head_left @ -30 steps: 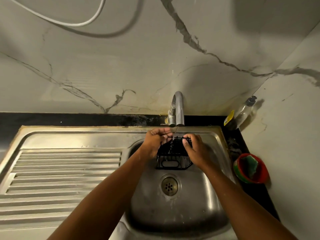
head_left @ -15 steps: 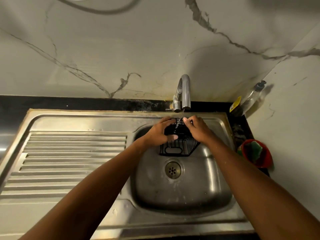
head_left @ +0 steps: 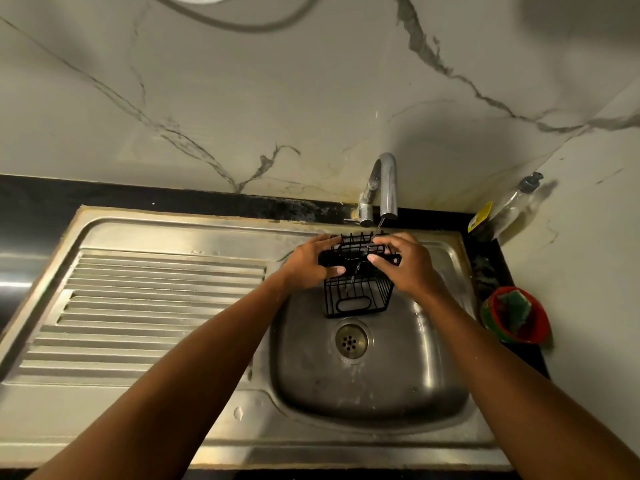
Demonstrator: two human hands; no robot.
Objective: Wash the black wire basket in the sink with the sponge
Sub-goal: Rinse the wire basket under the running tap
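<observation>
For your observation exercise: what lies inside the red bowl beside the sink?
A green sponge leans inside the red bowl. The bowl's bottom under it is hidden.

basket (head_left: 358, 299) tilted slightly, far rim exposed

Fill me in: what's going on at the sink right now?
A person is holding the black wire basket over the sink, under a thin stream from the tap. The left hand grips its left end and the right hand grips the right side. The sponge sits in the red bowl on the counter to the right, in neither hand, so this looks like rinsing rather than scrubbing.
</observation>
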